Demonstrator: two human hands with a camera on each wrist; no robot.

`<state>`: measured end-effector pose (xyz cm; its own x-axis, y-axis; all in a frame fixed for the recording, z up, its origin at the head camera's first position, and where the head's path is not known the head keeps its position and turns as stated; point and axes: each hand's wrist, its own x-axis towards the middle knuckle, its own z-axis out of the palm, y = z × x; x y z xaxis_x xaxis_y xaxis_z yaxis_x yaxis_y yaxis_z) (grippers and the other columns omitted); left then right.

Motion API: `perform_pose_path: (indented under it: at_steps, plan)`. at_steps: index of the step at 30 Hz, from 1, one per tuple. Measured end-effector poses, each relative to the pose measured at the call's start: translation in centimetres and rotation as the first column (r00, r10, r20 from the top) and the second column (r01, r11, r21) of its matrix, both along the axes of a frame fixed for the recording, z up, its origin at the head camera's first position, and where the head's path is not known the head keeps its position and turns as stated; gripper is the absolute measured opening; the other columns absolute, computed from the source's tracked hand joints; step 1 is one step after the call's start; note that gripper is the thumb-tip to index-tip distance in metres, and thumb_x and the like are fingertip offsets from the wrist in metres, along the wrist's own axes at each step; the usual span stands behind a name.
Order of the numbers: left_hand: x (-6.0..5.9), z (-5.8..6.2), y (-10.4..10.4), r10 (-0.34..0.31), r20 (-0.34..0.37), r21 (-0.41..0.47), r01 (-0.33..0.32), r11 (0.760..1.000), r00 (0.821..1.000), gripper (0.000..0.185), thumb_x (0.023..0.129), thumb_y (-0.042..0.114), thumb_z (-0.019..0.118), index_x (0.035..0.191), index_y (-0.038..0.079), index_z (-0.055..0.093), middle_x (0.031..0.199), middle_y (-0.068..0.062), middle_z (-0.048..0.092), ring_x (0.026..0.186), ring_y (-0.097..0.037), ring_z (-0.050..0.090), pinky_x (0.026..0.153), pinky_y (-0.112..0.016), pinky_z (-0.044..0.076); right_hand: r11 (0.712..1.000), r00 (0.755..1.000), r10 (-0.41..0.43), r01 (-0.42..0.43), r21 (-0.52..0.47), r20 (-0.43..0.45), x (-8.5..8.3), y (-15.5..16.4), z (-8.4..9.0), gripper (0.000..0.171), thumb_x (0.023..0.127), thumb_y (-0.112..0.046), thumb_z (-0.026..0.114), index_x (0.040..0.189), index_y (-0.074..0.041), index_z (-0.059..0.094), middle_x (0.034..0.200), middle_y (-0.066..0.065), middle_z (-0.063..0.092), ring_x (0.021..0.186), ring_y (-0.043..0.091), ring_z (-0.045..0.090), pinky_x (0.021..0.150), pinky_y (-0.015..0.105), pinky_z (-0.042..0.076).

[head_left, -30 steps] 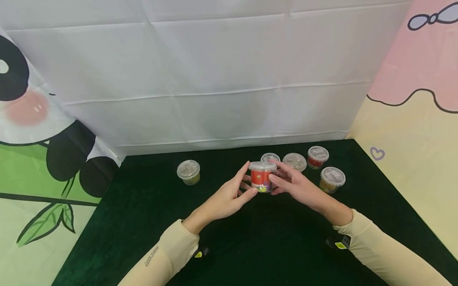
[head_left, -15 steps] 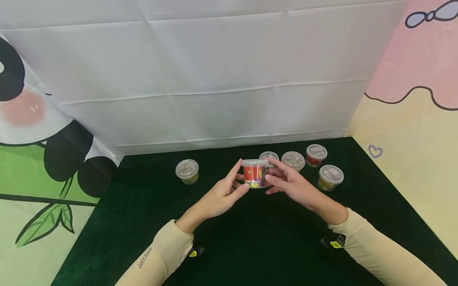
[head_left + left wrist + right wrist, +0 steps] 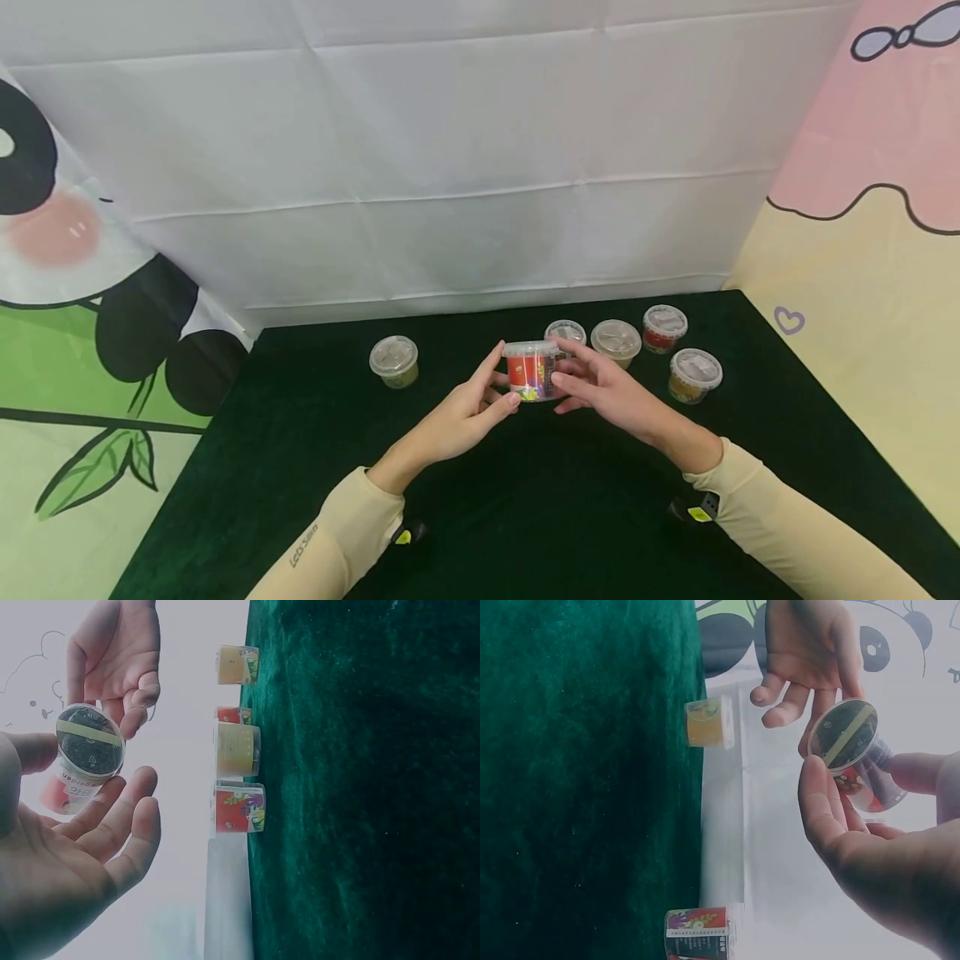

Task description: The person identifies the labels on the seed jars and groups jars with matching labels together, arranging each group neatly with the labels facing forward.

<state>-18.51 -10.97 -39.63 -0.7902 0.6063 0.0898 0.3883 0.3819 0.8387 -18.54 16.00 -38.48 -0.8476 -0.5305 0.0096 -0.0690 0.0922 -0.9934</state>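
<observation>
both hands share the grip on a small red-labelled cup (image 3: pixel 532 372) w/ clear lid, held up off the dark green surface (image 3: pixel 525 517). my left hand (image 3: pixel 457 417) has thumb & fingertips curled onto the cup's left side; my right hand (image 3: pixel 611 392) pinches its right side w/ thumb in front & fingers behind. wrist views show the cup's underside (image 3: pixel 88 742) caught betw. the fingertips of both hands, palms clear of it.

behind my right hand, 4 more lidded cups in a cluster: red-label one (image 3: pixel 566 332), pale one (image 3: pixel 616 340), another red one (image 3: pixel 664 327), yellow-label one (image 3: pixel 695 375). one yellowish cup (image 3: pixel 393 361) sits alone well to the left. white cloth backdrop (image 3: pixel 450 150) behind the surface.
</observation>
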Motion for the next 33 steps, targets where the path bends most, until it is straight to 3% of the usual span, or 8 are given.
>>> perform_pose_path:
  at_steps: [14,21,33]
  plan:
    - [-0.08,-0.31,0.03,-0.016,0.013,0.022,0.016,1.0,1.0,0.077,0.107,0.038,0.051,0.164,0.025,0.001,0.138,-0.009,0.055,0.106,-0.021,0.066,0.083,-0.036,0.055,1.0,1.0,-0.002,0.002,-0.004,0.023,-0.11,0.07,-0.19,0.066,0.108,-0.023,0.052,0.162,-0.011,0.017,0.145,0.026,0.043,0.117,0.034,0.059,0.094,0.045,0.054]
    - [-0.17,-0.61,0.0,-0.014,0.028,0.032,0.013,0.999,1.0,0.076,0.107,0.038,0.051,0.163,0.03,0.0,0.137,-0.006,0.055,0.106,-0.022,0.067,0.084,-0.037,0.055,1.0,0.999,0.003,-0.003,-0.002,0.033,-0.08,-0.04,-0.19,0.066,0.108,-0.026,0.051,0.163,-0.013,0.017,0.144,0.025,0.044,0.117,0.035,0.059,0.094,0.047,0.054]
    - [0.19,-0.38,-0.13,-0.015,-0.001,0.041,0.016,0.999,1.0,0.077,0.106,0.037,0.053,0.163,0.031,0.001,0.137,-0.006,0.054,0.104,-0.019,0.065,0.083,-0.039,0.056,1.0,1.0,0.019,-0.018,-0.019,0.023,0.25,-0.6,-0.13,0.067,0.108,-0.026,0.051,0.163,-0.014,0.015,0.148,0.025,0.042,0.119,0.035,0.058,0.093,0.045,0.055]
